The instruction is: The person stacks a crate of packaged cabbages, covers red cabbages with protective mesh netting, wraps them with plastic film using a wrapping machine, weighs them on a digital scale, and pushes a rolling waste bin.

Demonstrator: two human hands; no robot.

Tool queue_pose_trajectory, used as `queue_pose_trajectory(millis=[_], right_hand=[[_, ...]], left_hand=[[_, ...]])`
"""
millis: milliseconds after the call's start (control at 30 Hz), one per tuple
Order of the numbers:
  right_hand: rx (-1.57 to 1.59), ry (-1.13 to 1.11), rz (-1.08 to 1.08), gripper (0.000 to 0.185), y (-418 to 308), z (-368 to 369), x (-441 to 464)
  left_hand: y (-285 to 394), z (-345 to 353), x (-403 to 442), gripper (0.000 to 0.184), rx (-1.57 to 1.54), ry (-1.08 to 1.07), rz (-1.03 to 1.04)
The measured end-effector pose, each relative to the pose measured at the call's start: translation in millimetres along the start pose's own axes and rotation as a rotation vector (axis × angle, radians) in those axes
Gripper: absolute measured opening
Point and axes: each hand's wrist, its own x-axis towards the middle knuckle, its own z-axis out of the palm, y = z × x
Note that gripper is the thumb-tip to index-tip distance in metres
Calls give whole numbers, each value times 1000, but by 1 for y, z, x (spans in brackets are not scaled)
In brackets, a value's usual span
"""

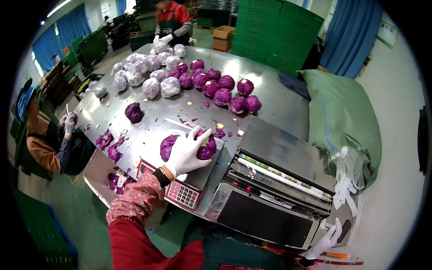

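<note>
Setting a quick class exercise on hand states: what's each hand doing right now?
Left hand: closed around a purple cabbage at the scale.
Right hand: loosely open beside the wrapping machine, nothing visibly held.

Open tabletop between cabbages and sack, machine blocking near side

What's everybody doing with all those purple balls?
Those are cabbages. The left hand, in a white glove, has its fingers over one purple cabbage on the scale, with another cabbage beside it. The right hand is open beside the machine. Bare cabbages and wrapped balls sit in groups on the metal table. Two other people are working nearby.
</note>
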Motion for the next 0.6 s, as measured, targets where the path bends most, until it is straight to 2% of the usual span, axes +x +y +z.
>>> queue_pose_trajectory(millis=[33,100,167,200,233,267,300,367,400,500,567,600], right_hand=[[-8,14,11,26,1,-1,-5],[175,-45,172,25,-8,13,-12],[214,-155,149,21,-39,39,-17],[279,-236,178,18,-62,52,-20],[152,-374,-58,19,-77,65,-19],[188,-446,-253,26,-88,85,-19],[295,-559,-233,27,-111,101,-20],[436,-764,-276,39,-139,136,-27],[460,-852,-235,43,-154,155,-32],[415,-888,-425,58,-193,230,-41],[408,-1028,-299,74,-218,279,-51],[402,-1117,-200,83,-230,301,-56]], left_hand=[[0,9,-1,86,91,-10,7],[3,24,-2,92,266,-69,162],[7,25,0,99,324,-156,104],[2,25,1,101,244,-162,81],[-7,23,1,103,164,-170,56],[-9,17,-2,105,199,-217,49],[-11,12,-7,99,216,-111,108],[-4,-16,-16,94,240,-34,91],[-5,-23,-25,91,235,34,20],[-45,-2,-54,98,198,84,-285],[-61,10,-69,103,-291,114,-334],[-64,16,-71,102,-301,155,-328]])
